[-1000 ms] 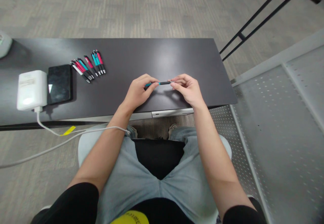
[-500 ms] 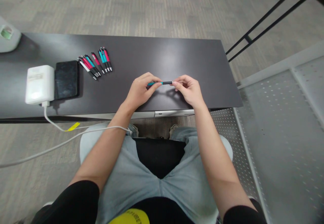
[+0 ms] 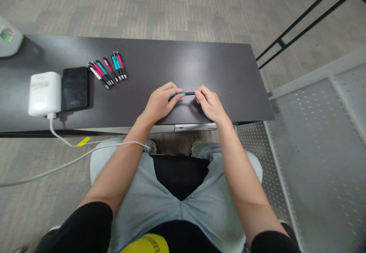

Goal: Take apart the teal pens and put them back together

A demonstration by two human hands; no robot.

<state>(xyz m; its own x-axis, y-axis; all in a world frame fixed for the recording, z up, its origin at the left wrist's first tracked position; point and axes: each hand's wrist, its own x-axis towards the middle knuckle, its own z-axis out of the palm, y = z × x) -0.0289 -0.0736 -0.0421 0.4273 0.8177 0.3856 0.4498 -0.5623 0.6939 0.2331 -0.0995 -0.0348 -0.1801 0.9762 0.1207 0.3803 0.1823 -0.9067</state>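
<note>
Between my two hands, a pen (image 3: 190, 93) with a teal barrel and a black grip lies level just above the dark desk. My left hand (image 3: 164, 99) is closed around the teal part, thumb and fingers pinching it. The fingers of my right hand (image 3: 210, 102) are curled in and pinch the black tip end, which they cover. Farther to the left, several pens (image 3: 106, 71) in red, teal and white with black grips lie side by side on the desk.
A white power adapter (image 3: 45, 94) and a black flat device (image 3: 76, 89) sit on the left of the desk (image 3: 188, 58). A white cable (image 3: 68, 165) runs from the adapter past my left forearm. A metal rail stands beyond the right edge.
My right fingers have curled in more tightly over the pen's tip end. My left hand and the pen have shifted slightly to the right.
</note>
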